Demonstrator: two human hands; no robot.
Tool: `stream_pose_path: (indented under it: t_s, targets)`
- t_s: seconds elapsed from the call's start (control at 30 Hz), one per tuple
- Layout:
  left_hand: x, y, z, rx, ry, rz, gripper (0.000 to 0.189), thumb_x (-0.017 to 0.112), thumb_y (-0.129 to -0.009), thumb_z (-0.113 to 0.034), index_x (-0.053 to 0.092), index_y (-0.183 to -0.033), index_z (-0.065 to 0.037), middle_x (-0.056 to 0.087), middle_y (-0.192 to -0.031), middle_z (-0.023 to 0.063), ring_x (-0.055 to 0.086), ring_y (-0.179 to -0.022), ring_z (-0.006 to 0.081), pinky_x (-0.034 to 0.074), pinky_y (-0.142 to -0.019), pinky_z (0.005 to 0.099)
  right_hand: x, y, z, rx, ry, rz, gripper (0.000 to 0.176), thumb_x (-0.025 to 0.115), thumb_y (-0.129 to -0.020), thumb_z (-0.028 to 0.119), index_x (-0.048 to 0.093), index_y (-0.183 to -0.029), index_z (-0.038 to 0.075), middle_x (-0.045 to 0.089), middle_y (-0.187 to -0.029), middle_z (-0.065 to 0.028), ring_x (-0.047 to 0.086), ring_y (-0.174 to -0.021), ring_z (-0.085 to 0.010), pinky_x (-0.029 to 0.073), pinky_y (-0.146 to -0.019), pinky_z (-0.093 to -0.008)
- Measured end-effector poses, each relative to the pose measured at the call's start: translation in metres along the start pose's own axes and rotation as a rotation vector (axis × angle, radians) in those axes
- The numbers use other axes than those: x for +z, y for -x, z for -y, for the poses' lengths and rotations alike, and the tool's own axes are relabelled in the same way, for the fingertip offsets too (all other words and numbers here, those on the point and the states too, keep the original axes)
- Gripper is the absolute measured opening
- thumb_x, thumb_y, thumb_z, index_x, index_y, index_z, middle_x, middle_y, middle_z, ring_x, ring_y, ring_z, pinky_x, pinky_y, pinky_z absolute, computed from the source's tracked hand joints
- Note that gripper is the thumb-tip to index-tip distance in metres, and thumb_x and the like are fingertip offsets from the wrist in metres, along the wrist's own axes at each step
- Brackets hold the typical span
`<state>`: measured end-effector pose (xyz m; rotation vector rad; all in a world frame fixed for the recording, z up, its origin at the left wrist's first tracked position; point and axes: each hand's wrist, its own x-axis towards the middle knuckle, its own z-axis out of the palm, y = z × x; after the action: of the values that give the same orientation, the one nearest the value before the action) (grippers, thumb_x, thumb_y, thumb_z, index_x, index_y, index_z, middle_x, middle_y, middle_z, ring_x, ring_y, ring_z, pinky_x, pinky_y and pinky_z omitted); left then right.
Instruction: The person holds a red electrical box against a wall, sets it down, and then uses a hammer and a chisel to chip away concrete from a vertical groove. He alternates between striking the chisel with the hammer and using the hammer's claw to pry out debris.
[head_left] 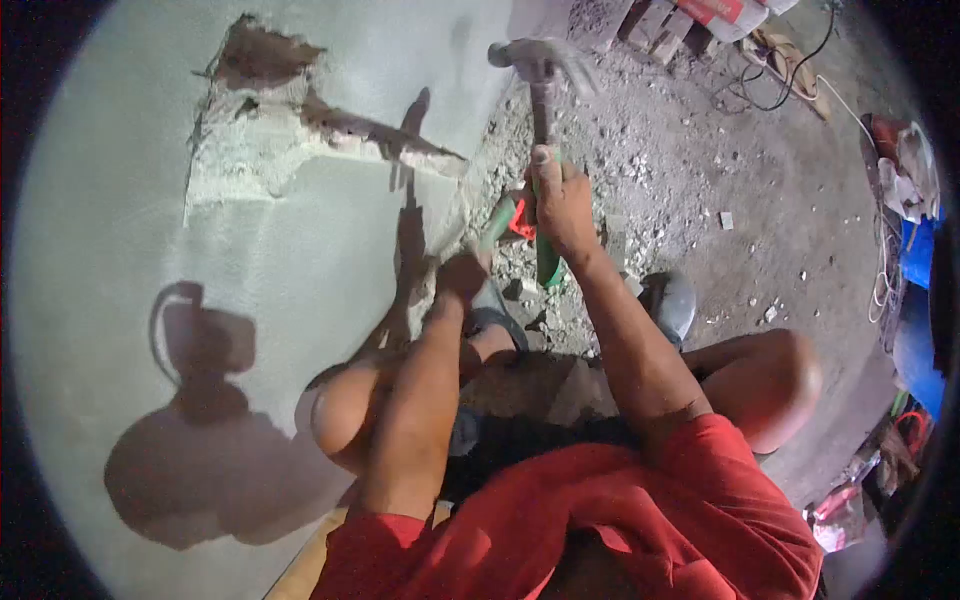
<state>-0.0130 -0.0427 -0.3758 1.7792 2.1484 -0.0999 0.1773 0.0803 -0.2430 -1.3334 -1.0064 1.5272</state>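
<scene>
Claw hammer (544, 115): upright in view, head at top, above rubble (640, 150). R hand (568, 212): fingers clenched round its handle, thumb along it. L hand (462, 273): fingers closed on lower end of green tool (496, 224), slightly blurred; tool's far end unclear. Red piece (522, 222) betw. tool & hammer handle. Wall (290, 240) to L, w/ broken-out recess (265, 60). Shoe (670, 305) near rubble, R side.

Red shirt (650, 510) (short-sleeved), dark footwear (672, 306)
</scene>
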Motion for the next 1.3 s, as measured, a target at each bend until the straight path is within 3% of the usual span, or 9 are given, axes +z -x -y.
stream_pose_path:
  t_s: [0.1, 0.17, 0.4, 0.57, 0.7, 0.97, 1.03, 1.1, 1.3]
  targets:
    - [0.021, 0.011, -0.001, 0.264, 0.139, -0.191, 0.045, 0.050, -0.096, -0.045, 0.054, -0.087, -0.001, 0.066, -0.084, 0.0272, 0.067, -0.081, 0.0447, 0.053, -0.069, 0.0519, -0.023, -0.010, 0.031, -0.084, 0.130, -0.012, 0.053, 0.044, -0.099, 0.054, 0.055, -0.081, 0.005, 0.050, -0.058, -0.0018, 0.050, -0.048, -0.0113, 0.040, -0.045, -0.0288]
    - [-0.020, -0.009, -0.030, -0.166, 0.362, 0.068, 0.045, 0.050, -0.096, -0.045, 0.055, -0.089, -0.001, 0.066, -0.086, 0.0295, 0.065, -0.083, 0.0481, 0.052, -0.071, 0.0529, -0.033, -0.012, 0.024, -0.131, 0.151, 0.021, 0.054, 0.044, -0.099, 0.054, 0.053, -0.080, 0.005, 0.050, -0.058, -0.0020, 0.047, -0.046, -0.0111, 0.038, -0.044, -0.0286]
    - [-0.084, -0.021, -0.060, -0.248, 0.360, -0.204, 0.037, 0.042, -0.100, -0.034, 0.058, -0.093, -0.001, 0.065, -0.086, 0.0276, 0.063, -0.083, 0.0470, 0.048, -0.070, 0.0547, -0.019, 0.011, -0.004, 0.101, 0.169, 0.082, 0.056, 0.043, -0.099, 0.054, 0.053, -0.073, 0.005, 0.049, -0.056, -0.0018, 0.046, -0.046, -0.0117, 0.038, -0.045, -0.0306]
    - [-0.130, -0.004, -0.074, -0.167, 0.266, -0.452, 0.033, 0.046, -0.099, -0.031, 0.058, -0.087, -0.003, 0.065, -0.083, 0.0264, 0.064, -0.078, 0.0441, 0.048, -0.064, 0.0515, -0.005, 0.012, -0.018, 0.002, 0.300, 0.061, 0.054, 0.046, -0.099, 0.052, 0.052, -0.076, 0.004, 0.050, -0.057, -0.0018, 0.048, -0.047, -0.0120, 0.039, -0.045, -0.0306]
    - [-0.144, -0.010, -0.080, -0.301, 0.279, -0.262, 0.031, 0.047, -0.099, -0.028, 0.056, -0.082, -0.003, 0.064, -0.081, 0.0256, 0.063, -0.076, 0.0442, 0.047, -0.062, 0.0479, -0.003, 0.013, -0.020, 0.072, 0.231, 0.108, 0.051, 0.047, -0.099, 0.050, 0.052, -0.079, 0.004, 0.051, -0.058, -0.0019, 0.048, -0.047, -0.0117, 0.039, -0.045, -0.0303]
    - [-0.131, -0.018, -0.077, -0.330, 0.384, -0.289, 0.036, 0.049, -0.098, -0.033, 0.055, -0.086, 0.000, 0.064, -0.081, 0.0294, 0.063, -0.078, 0.0485, 0.048, -0.064, 0.0538, 0.032, 0.017, -0.105, -0.227, 0.162, -0.038, 0.045, 0.046, -0.100, 0.043, 0.056, -0.085, 0.002, 0.053, -0.059, -0.0022, 0.049, -0.049, -0.0140, 0.041, -0.047, -0.0331]
    - [-0.113, -0.028, -0.067, -0.317, 0.357, -0.280, 0.036, 0.049, -0.097, -0.034, 0.057, -0.091, 0.000, 0.064, -0.082, 0.0292, 0.063, -0.081, 0.0490, 0.049, -0.067, 0.0533, 0.032, 0.003, -0.143, -0.077, 0.273, 0.124, 0.045, 0.046, -0.100, 0.043, 0.058, -0.089, 0.002, 0.054, -0.060, -0.0018, 0.048, -0.053, -0.0141, 0.042, -0.051, -0.0330]
    - [-0.107, -0.028, -0.065, -0.343, 0.418, -0.248, 0.035, 0.049, -0.097, -0.034, 0.058, -0.094, 0.000, 0.064, -0.083, 0.0294, 0.063, -0.083, 0.0490, 0.048, -0.068, 0.0537, 0.012, -0.005, -0.069, 0.161, 0.432, 0.238, 0.055, 0.049, -0.096, 0.049, 0.062, -0.086, -0.004, 0.063, -0.065, -0.0187, 0.063, -0.062, -0.0332, 0.048, -0.061, -0.0408]
    - [-0.056, -0.041, -0.031, -0.158, 0.312, -0.380, 0.032, 0.049, -0.098, -0.034, 0.057, -0.092, -0.003, 0.064, -0.079, 0.0283, 0.062, -0.078, 0.0493, 0.048, -0.064, 0.0552, 0.014, 0.025, -0.031, -0.042, -0.005, 0.038, 0.044, 0.056, -0.095, 0.042, 0.056, -0.083, -0.001, 0.056, -0.059, -0.0092, 0.056, -0.055, -0.0223, 0.047, -0.057, -0.0384]
